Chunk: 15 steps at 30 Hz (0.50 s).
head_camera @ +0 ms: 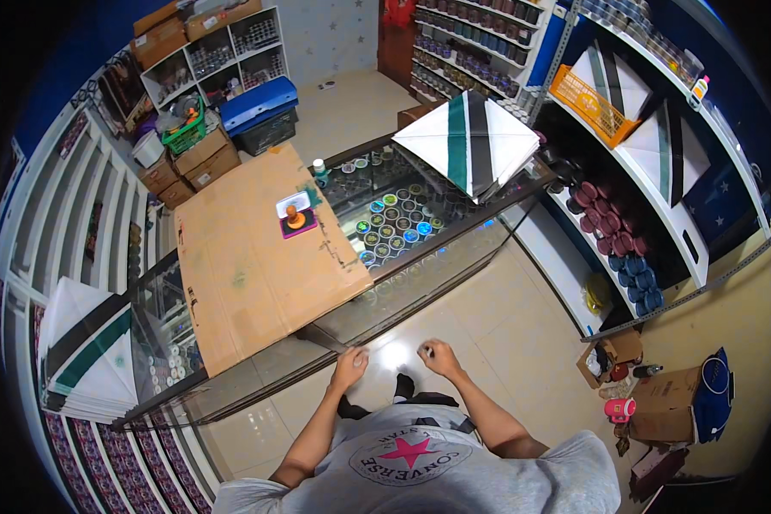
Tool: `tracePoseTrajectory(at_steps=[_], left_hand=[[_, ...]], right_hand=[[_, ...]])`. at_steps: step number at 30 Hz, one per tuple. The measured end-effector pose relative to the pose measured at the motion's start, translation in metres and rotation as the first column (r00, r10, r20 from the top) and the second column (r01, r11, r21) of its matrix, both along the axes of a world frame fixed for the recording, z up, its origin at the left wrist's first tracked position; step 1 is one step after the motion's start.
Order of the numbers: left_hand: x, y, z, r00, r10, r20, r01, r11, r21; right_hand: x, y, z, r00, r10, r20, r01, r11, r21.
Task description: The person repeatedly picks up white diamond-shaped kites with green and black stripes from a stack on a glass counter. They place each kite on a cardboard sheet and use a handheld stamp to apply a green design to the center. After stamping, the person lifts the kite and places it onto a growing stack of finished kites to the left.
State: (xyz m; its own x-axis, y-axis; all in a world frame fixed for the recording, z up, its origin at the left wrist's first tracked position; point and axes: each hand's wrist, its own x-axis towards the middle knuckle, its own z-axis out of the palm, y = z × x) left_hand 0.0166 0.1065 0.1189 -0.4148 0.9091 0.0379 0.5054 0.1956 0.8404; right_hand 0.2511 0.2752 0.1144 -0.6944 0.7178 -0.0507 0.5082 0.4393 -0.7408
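Note:
My left hand [351, 366] hangs before my body near the front edge of the glass display counter, its fingers curled. At about the same height, my right hand [439, 358] is apart from it, over the tiled floor, also with curled fingers. No object shows clearly in either hand. On the counter lies a flat cardboard sheet [263, 283]. A wooden-handled stamp [293, 218] rests on an opened ink pad [305, 230] there. A stack of white kites with green and black stripes [501, 144] lies at the counter's right end; another striped stack [90, 360] sits at the left.
A small bottle with a white cap [320, 172] stands by the cardboard's far edge. The glass counter [417, 257] holds rows of round tins or spools. Shelves [681, 225] curve along the right, with a cardboard box [665, 405] and pink jug [619, 410] on the floor.

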Motion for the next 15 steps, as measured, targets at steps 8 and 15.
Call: tracePoseTrajectory(at_steps=[8, 15], left_hand=[[-0.008, -0.123, -0.173, 0.979, -0.02, 0.201, 0.164, 0.657, -0.736], [0.016, -0.114, -0.131, 0.962, 0.041, 0.268, 0.192, 0.596, -0.779]], right_hand=[[0.093, -0.03, -0.104, 0.791, 0.192, 0.581, 0.114, 0.887, -0.447], [0.091, -0.024, -0.104, 0.867, 0.077, 0.492, 0.209, 0.841, -0.5]])
